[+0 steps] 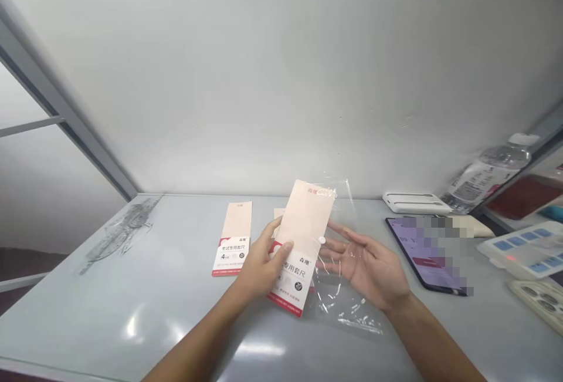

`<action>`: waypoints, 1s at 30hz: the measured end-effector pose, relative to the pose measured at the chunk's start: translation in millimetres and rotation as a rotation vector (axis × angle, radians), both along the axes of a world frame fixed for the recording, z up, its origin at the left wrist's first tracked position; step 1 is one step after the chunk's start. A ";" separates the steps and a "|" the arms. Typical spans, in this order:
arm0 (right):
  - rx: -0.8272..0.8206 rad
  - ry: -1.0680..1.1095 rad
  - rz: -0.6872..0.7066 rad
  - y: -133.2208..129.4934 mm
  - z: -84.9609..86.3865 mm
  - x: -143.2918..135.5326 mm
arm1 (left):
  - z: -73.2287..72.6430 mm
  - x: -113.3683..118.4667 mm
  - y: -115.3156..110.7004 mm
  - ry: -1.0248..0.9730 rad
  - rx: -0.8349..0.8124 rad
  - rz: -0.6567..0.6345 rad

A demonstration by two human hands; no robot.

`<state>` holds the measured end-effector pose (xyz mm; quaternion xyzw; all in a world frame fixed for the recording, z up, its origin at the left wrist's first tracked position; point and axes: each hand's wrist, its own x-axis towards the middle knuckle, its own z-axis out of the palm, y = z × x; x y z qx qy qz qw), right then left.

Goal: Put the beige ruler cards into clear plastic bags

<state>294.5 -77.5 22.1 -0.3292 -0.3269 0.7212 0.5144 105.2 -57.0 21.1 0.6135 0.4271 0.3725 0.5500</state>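
Observation:
My left hand (264, 262) grips the left edge of a pink and white card packet (308, 217), its thumb on the front. The packet is tilted, with a red band at its lower end. A clear plastic bag (347, 294) spreads from the packet's right side. Behind the bag is my right hand (367, 264), palm turned up and fingers apart, touching the plastic. A similar packet (233, 241) lies flat on the table to the left. Part of another packet shows behind the held one.
On the grey table (145, 300), a phone (428, 256), a white device (416, 202) and a bottle (488, 173) stand or lie at the right. Farther right are a white box with blue panels (528, 247) and another phone (543, 300). A wall rises behind.

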 end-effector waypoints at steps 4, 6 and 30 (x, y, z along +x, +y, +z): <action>-0.044 0.046 0.048 0.7 4.7 1.2 | 2.5 -1.4 -0.1 0.048 0.064 0.033; -0.064 0.075 0.062 0.6 5.1 2.1 | 3.0 -1.2 -0.5 0.064 0.076 0.051; -0.192 0.081 0.167 -5.3 -3.6 -14.7 | -2.0 -1.4 2.5 0.302 0.284 0.265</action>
